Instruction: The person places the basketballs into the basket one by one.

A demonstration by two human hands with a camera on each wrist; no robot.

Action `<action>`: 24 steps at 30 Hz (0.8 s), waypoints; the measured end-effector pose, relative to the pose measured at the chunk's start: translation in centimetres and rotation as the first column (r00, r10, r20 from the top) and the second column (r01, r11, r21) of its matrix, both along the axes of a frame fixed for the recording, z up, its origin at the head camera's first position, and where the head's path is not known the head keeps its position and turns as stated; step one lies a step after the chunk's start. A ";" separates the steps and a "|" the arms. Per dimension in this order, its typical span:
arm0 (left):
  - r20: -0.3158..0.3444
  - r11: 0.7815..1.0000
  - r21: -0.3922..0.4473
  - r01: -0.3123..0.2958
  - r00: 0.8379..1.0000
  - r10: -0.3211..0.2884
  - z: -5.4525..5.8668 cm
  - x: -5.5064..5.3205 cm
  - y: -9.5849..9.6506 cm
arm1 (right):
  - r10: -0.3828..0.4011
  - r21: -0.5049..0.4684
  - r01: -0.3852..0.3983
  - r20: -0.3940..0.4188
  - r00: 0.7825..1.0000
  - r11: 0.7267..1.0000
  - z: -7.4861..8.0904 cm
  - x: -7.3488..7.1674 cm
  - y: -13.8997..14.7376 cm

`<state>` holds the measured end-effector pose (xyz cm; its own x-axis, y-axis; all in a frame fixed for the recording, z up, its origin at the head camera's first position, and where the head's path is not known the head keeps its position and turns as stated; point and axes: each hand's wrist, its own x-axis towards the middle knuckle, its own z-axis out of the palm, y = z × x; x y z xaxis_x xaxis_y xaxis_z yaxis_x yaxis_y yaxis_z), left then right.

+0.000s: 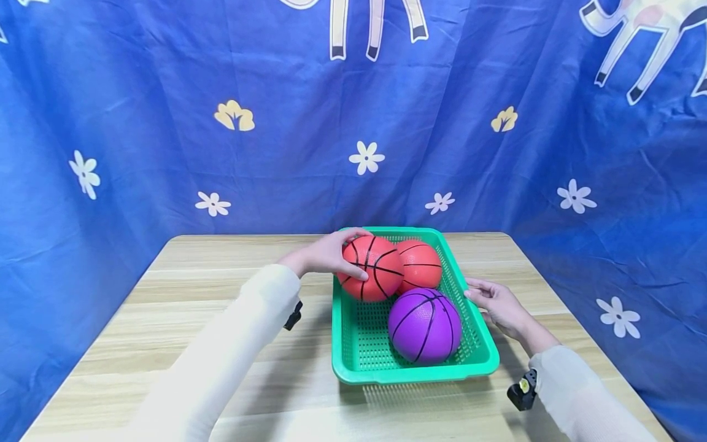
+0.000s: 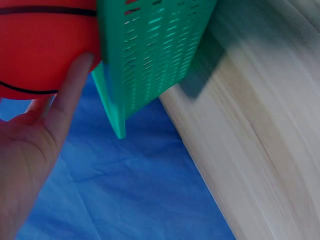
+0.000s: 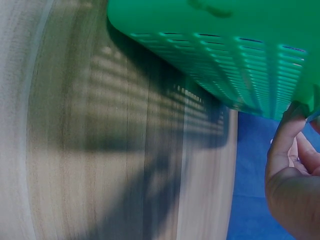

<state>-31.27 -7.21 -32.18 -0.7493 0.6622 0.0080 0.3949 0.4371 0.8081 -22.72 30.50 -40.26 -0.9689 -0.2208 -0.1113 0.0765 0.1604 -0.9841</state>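
Observation:
A green plastic basket (image 1: 345,344) with slotted walls holds three small basketballs. My left hand (image 1: 329,252) grips a red basketball (image 1: 381,270) at the basket's back left, thumb across its near side and fingers over its far side. In the left wrist view, a fingertip presses that ball beside the basket's rim. Another red ball (image 1: 422,264) sits against it at the back right, and a purple basketball (image 1: 422,328) is in front. On the basket's right side, my right hand (image 1: 499,307) pinches the rim, its fingers curled in the right wrist view.
The basket stands on a light wood-grain table (image 1: 221,344), casting a shadow through its slots. A blue curtain (image 1: 287,135) printed with flowers and animals hangs behind the table and along both sides.

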 end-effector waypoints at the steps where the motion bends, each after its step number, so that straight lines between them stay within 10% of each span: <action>1: -0.006 1.000 -0.010 0.002 1.000 -0.002 -0.1 -0.1 0.1 | -0.005 -0.003 0.005 0.004 1.000 1.000 0.0 0.0 0.0; 24: -0.136 0.995 -0.049 -0.086 0.988 0.079 -2.4 0.1 1.1 | -0.024 0.003 0.024 0.023 0.999 1.000 -0.2 -0.2 0.1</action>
<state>-31.18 -6.11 -34.60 -0.7961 0.6003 0.0771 0.4583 0.5147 0.7246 -22.90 30.55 -40.47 -0.9712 -0.1973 -0.1338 0.1027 0.1605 -0.9817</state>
